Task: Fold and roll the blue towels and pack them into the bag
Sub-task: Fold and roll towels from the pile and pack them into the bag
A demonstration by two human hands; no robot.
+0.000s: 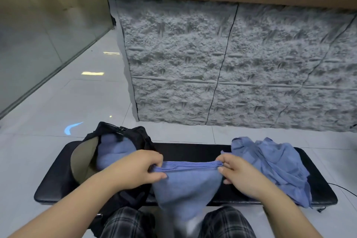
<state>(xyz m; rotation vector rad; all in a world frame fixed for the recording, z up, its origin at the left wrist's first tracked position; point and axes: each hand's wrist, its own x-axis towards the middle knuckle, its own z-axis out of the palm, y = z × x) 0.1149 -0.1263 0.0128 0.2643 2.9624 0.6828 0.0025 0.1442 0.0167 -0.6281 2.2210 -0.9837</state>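
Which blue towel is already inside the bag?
The rolled towel tucked in the black bag on the left; another is held by both hands, and the crumpled towels lie on the right.

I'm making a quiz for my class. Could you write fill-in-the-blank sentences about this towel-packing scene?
1. Both hands, left hand and right hand, pinch the folded ____ towel.
2. The black bag lies to the person's ____.
3. The loose towels lie on the black ____.

Missing words: blue; left; bench

Bare black bench [193,150] lies open beyond my towel; the bag [123,137] crowds my left, loose towels [274,164] my right.
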